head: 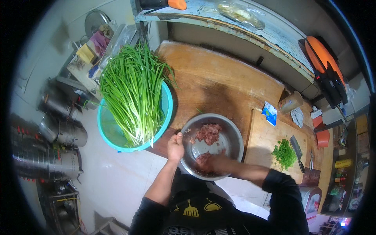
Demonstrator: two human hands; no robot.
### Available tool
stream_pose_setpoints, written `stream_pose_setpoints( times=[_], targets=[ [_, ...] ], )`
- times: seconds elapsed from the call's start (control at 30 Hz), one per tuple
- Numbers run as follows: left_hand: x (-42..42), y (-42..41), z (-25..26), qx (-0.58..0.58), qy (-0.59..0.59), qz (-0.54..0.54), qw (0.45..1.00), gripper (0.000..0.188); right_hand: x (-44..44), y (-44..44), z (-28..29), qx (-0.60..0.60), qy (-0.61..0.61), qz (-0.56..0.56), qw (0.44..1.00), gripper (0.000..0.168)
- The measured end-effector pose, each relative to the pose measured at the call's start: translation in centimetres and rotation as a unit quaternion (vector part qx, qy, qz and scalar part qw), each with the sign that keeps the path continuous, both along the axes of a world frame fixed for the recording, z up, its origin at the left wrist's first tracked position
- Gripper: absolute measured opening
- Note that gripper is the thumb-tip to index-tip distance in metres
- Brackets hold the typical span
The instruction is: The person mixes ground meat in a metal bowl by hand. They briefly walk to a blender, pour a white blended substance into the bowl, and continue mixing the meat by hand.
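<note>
A stainless steel bowl (pixel 235 129) stands at the front edge of the wooden table, right before me. My left hand (pixel 175 147) grips its left rim, thumb on top. Inside lies raw minced meat (pixel 209 133) in two clumps, one at the far side and one at the near side. My right hand (pixel 218 164) is down in the bowl at the near clump, blurred by motion. Its fingers are in or behind the meat, so their grip is hidden. Smears of meat mark the bowl's bottom and wall.
Left of the bowl, a turquoise plastic basket (pixel 101 126) holds long garlic chives (pixel 132 88). To the right, a cutting board (pixel 258 147) carries chopped greens (pixel 284 154) and a kitchen knife (pixel 296 149). Scissors (pixel 311 160) lie beside it. A shelf (pixel 199 11) overhangs the table's back.
</note>
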State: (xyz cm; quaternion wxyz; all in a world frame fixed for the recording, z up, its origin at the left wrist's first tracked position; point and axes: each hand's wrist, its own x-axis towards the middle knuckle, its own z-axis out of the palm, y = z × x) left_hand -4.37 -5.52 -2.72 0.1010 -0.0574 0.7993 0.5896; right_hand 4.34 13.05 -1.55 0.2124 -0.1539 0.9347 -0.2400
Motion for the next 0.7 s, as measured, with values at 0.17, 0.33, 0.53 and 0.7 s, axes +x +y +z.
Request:
stream_pose_setpoints(
  times=[0.17,0.33,0.53,0.7],
  targets=[
    [-0.1,0.3,-1.8,0.023,0.027,-0.050,0.998,0.041,-5.1,-0.9,2.5,0.198,0.170,0.041,0.964,0.054],
    [0.5,0.2,-0.4,0.011,0.029,0.015,0.999,0.040,-0.4,0.1,3.7,0.064,-0.079,-0.099,0.990,0.064],
    [-0.3,0.7,-0.2,0.069,-0.027,-0.067,0.995,0.038,-5.2,-1.9,-5.6,-0.095,0.062,-0.127,0.985,0.049],
    [-0.2,0.1,-1.7,0.031,0.003,-0.049,0.998,0.040,-5.1,2.5,-1.1,-0.275,0.042,-0.443,0.852,0.039]
  ],
)
